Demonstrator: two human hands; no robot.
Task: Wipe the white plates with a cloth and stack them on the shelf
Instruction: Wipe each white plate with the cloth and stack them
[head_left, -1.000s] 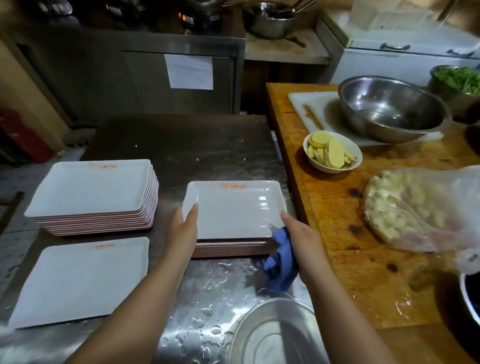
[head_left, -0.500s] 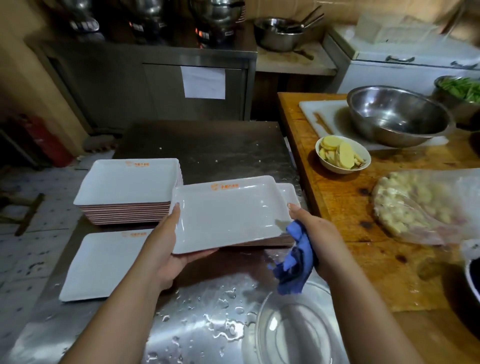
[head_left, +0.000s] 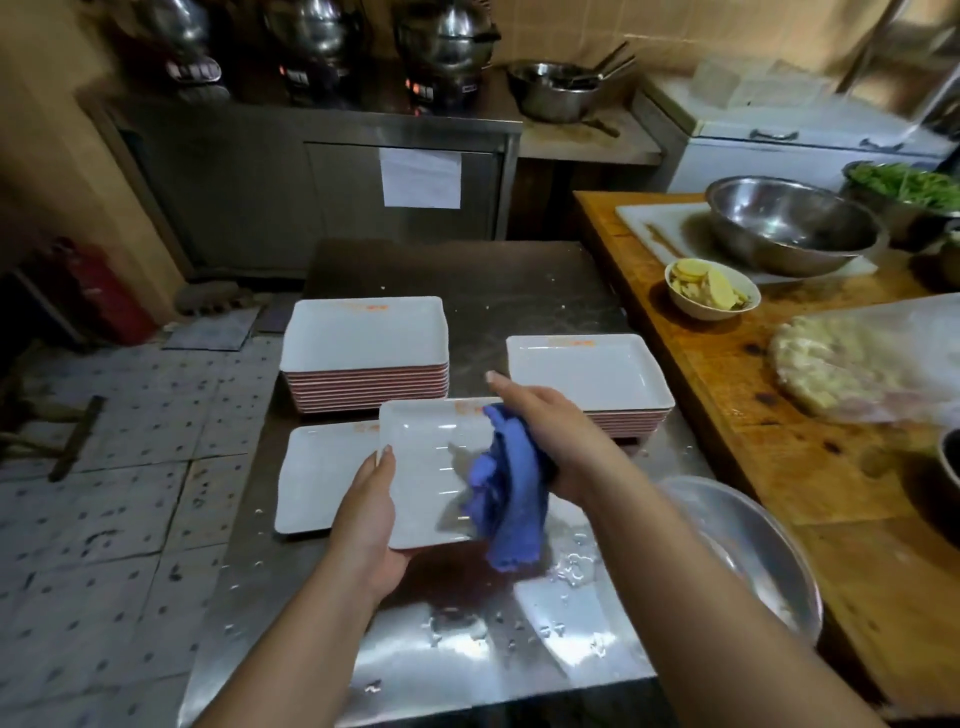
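Now | left hand (head_left: 370, 525) grips plate (head_left: 431, 467) edge | right hand (head_left: 550, 431) clutches cloth (head_left: 506, 493) over it

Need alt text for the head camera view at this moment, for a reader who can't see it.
A person's left hand holds a white rectangular plate above a wet steel table while the right hand wipes it with a blue cloth. Two plate stacks and a single plate sit behind.

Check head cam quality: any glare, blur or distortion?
Head view: glare off the wet steel table; cloth and right hand motion-blurred; left hand and held plate fairly sharp; wide-angle bending at the edges; back dim.
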